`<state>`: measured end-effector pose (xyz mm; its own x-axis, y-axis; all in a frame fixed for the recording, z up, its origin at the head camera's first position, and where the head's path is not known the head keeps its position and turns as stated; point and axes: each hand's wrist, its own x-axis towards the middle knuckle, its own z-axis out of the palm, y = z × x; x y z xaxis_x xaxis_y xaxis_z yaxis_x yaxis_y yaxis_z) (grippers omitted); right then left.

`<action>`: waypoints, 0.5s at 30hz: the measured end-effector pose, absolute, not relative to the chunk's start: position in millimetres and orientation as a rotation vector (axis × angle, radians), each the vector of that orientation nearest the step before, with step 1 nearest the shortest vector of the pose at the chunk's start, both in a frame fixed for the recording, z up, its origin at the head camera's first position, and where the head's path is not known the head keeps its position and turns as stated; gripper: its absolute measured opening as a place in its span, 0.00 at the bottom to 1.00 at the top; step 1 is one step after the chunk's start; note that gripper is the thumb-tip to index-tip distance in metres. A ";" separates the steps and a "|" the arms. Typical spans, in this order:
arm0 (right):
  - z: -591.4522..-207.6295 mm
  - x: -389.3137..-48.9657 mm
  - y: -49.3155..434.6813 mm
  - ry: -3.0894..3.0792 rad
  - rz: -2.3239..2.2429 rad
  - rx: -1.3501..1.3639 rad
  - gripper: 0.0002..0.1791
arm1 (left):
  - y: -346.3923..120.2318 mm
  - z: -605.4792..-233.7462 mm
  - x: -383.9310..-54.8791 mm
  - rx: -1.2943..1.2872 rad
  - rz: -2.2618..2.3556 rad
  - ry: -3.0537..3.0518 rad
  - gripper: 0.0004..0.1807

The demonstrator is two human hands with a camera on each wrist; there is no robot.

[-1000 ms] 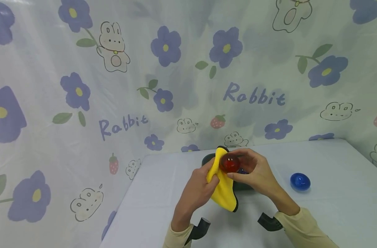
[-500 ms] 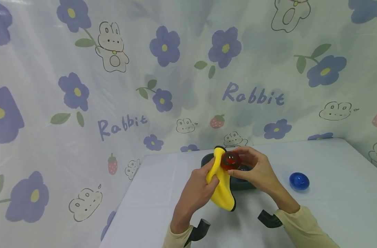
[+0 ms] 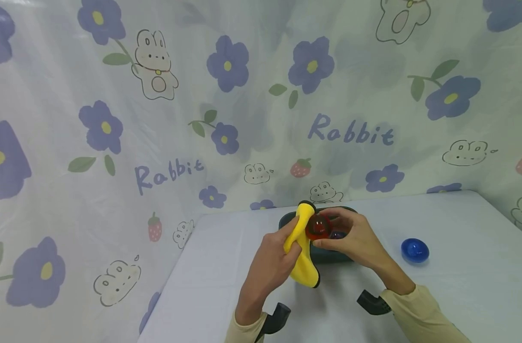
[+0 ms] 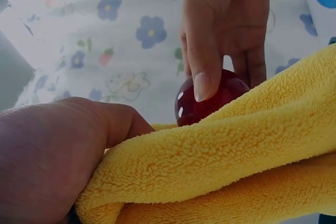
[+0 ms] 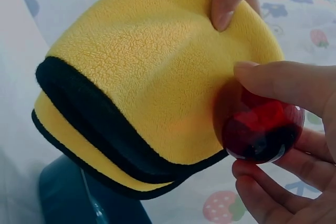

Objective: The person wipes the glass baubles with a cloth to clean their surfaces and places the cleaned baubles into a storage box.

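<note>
A folded yellow cloth (image 3: 304, 267) with dark edging is pinched in my left hand (image 3: 271, 262), thumb on the near side. My right hand (image 3: 351, 237) holds a clear red ball (image 3: 318, 227) between thumb and fingers. The red ball (image 5: 262, 124) touches the plush face of the cloth (image 5: 142, 66) in the right wrist view. In the left wrist view, the cloth (image 4: 210, 156) hides the lower part of the red ball (image 4: 210, 98). Behind both hands stands a dark green tub (image 3: 329, 256), with a blue ball (image 3: 338, 235) partly visible in it.
A clear blue ball (image 3: 415, 250) lies on the white tabletop (image 3: 458, 295), to the right of the tub. A curtain with flowers and rabbits (image 3: 261, 119) hangs behind and at the left. Black curved mounts (image 3: 278, 318) stick out by both wrists.
The lower end of the cloth has swung slightly left. The red ball has shifted and turned a little against the cloth in the right hand. The blue ball on the table stays put.
</note>
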<state>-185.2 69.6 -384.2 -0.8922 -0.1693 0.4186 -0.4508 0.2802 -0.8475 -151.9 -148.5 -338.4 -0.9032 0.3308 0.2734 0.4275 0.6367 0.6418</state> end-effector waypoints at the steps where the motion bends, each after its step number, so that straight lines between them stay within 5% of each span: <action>1: -383.9 -184.9 69.6 -2.309 1.655 0.575 0.32 | -148.5 -338.1 -152.0 -0.638 -1.118 -2.716 0.31; 15: -381.0 -181.8 67.1 -2.355 1.645 0.682 0.33 | -149.0 -339.8 -153.0 -0.648 -1.118 -2.669 0.30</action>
<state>-181.8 67.1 -381.0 -0.8765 -0.2607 0.4046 -0.4696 0.2788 -0.8377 -153.0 -149.0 -339.8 -0.8899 0.3240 0.3210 0.4561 0.6232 0.6353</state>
